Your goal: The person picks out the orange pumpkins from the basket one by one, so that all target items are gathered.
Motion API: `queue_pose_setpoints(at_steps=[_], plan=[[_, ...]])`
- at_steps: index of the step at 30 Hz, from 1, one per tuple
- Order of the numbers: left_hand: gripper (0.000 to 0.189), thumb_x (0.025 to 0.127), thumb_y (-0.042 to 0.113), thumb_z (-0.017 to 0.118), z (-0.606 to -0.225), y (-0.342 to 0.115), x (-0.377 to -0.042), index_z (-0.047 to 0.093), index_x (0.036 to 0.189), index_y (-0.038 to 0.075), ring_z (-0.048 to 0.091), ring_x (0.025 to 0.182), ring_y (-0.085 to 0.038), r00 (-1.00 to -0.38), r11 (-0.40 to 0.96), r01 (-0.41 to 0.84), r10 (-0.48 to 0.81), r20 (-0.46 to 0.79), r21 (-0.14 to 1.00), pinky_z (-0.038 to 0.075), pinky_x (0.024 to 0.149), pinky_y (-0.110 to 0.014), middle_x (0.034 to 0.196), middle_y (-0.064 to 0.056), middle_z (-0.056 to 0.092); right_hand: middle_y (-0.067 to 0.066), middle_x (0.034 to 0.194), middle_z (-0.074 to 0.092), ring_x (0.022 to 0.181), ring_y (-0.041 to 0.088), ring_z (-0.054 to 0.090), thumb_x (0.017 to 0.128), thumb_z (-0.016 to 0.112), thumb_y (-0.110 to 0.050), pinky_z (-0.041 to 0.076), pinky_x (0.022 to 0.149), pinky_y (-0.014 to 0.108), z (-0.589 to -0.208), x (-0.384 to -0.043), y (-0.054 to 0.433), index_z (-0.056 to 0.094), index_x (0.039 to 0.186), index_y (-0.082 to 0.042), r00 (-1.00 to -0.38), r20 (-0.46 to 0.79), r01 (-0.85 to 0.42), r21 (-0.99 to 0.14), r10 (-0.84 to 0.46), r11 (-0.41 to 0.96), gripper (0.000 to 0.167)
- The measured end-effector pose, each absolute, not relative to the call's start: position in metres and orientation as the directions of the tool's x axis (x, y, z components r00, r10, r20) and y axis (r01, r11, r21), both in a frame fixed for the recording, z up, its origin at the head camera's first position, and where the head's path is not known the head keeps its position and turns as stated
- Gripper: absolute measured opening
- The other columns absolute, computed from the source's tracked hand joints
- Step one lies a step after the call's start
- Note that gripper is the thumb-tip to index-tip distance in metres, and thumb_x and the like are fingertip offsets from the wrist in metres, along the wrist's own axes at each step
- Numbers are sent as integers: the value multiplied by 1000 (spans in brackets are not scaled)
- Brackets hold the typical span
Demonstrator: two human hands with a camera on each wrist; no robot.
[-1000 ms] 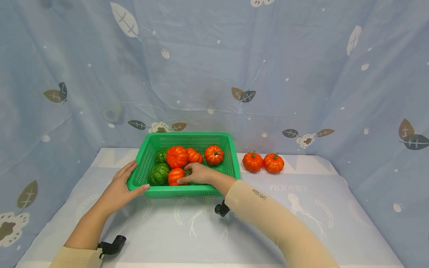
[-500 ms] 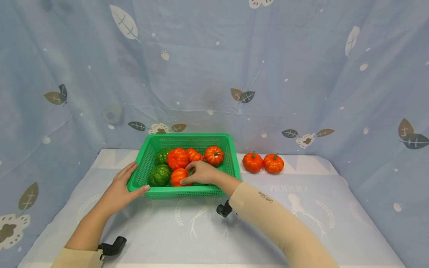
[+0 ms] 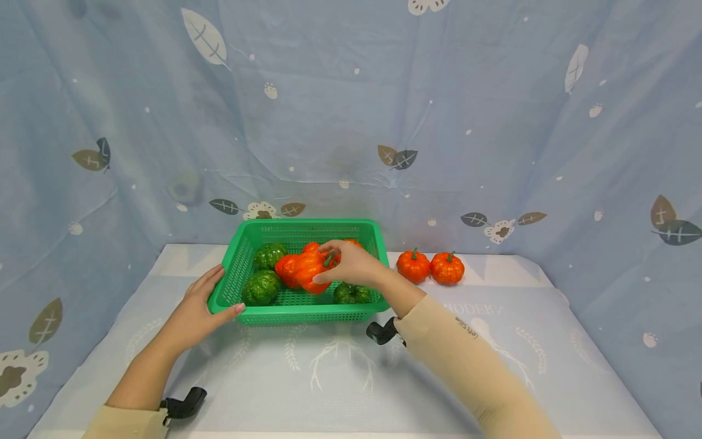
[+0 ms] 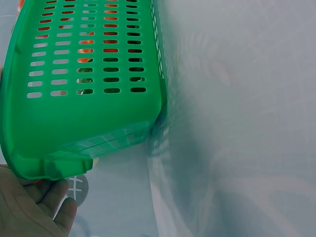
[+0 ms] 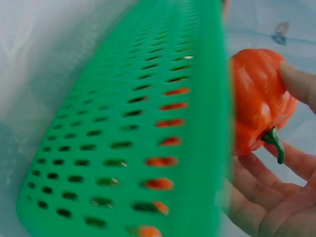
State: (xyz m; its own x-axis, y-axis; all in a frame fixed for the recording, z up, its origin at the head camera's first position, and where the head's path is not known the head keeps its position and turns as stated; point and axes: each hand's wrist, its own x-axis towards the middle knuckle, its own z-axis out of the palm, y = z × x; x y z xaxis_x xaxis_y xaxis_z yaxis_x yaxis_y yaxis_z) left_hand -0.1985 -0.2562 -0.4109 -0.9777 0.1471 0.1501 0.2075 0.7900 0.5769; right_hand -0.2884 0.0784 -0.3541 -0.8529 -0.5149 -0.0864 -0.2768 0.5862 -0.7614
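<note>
My right hand (image 3: 353,265) holds a small orange-red pumpkin (image 3: 310,272) with a green stem over the green plastic basket (image 3: 312,314). In the right wrist view the thumb lies on one side of this pumpkin (image 5: 259,98) and the fingers on the other. My left hand (image 3: 197,308) rests at the basket's near left corner, its thumb along the front rim and its fingers against the left side. Inside the basket, green pumpkins (image 3: 261,288) sit at the left, another green pumpkin (image 3: 351,294) at the front right. More red pumpkins (image 3: 286,270) lie partly hidden behind the held one and the hand.
Two red pumpkins (image 3: 414,266) with green stems stand side by side on the table right of the basket. A blue patterned cloth (image 3: 340,110) hangs behind. The pale table cover (image 3: 263,390) stretches in front of the basket.
My right hand has lifted the front red pumpkin and carried it up and to the right. A green pumpkin at the basket's front right has come into view. The left hand has stayed put.
</note>
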Motion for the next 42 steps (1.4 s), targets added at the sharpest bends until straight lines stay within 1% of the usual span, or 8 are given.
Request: queue_pose_setpoints(at_steps=[8, 12, 15, 17, 21, 26, 33, 42], plan=[[98, 92, 44, 71, -411, -256, -198, 18, 157, -5, 17, 143, -54, -977, 789, 212, 148, 156, 577, 28, 100, -78, 164, -23, 14, -1, 126, 55, 111, 25, 58, 79, 88, -28, 55, 85, 37, -333, -273, 112, 57, 139, -23, -872, -24, -282, -793, -489, 541, 67], [98, 92, 44, 72, -412, -256, -199, 18, 158, -5, 17, 143, -54, -977, 789, 211, 148, 156, 577, 29, 100, -77, 164, -23, 14, 0, 132, 52, 120, 27, 55, 80, 87, -28, 55, 86, 39, -325, -266, 133, 55, 142, -25, -891, -28, -257, -792, -453, 554, 70], [98, 92, 44, 72, -412, -257, -199, 18, 158, -5, 18, 143, -54, -976, 790, 213, 149, 158, 575, 30, 100, -77, 164, -23, 14, 2, 137, 50, 122, 27, 54, 80, 87, -28, 56, 84, 39, -321, -261, 148, 54, 143, -24, -905, -12, -250, -794, -426, 554, 71], [98, 92, 44, 72, -412, -257, -199, 18, 157, -5, 18, 143, -54, -976, 789, 214, 149, 159, 576, 30, 100, -77, 164, -23, 14, 3, 140, 49, 122, 27, 55, 80, 87, -28, 57, 79, 39, -319, -258, 159, 54, 143, -24, -915, 4, -249, -793, -404, 556, 71], [98, 91, 44, 72, -413, -257, -199, 18, 157, -5, 18, 143, -54, -976, 787, 213, 150, 156, 579, 30, 100, -76, 164, -23, 15, 8, 140, 48, 121, 30, 55, 79, 88, -27, 58, 73, 40, -319, -252, 184, 56, 142, -22, -936, 56, -259, -777, -347, 574, 71], [99, 92, 46, 71, -412, -257, -200, 18, 158, -4, 17, 143, -54, -977, 791, 212, 155, 147, 575, 30, 100, -77, 164, -23, 14, 13, 139, 46, 122, 35, 54, 80, 87, -26, 57, 80, 44, -319, -247, 217, 55, 142, -17, -959, 105, -255, -729, -264, 635, 71], [99, 91, 46, 71, -415, -259, -201, 17, 158, -4, 17, 143, -54, -977, 792, 214, 157, 148, 572, 29, 100, -78, 164, -23, 13, 15, 146, 40, 128, 39, 48, 83, 83, -30, 56, 86, 52, -330, -244, 257, 47, 148, -18, -988, 76, -151, -691, -136, 707, 75], [99, 92, 46, 70, -416, -260, -202, 16, 159, -2, 16, 144, -54, -977, 792, 210, 154, 145, 573, 28, 100, -78, 165, -21, 11, 24, 145, 44, 124, 46, 47, 86, 81, -30, 51, 90, 60, -352, -250, 303, 43, 150, -4, -987, 161, -120, -634, -22, 764, 78]])
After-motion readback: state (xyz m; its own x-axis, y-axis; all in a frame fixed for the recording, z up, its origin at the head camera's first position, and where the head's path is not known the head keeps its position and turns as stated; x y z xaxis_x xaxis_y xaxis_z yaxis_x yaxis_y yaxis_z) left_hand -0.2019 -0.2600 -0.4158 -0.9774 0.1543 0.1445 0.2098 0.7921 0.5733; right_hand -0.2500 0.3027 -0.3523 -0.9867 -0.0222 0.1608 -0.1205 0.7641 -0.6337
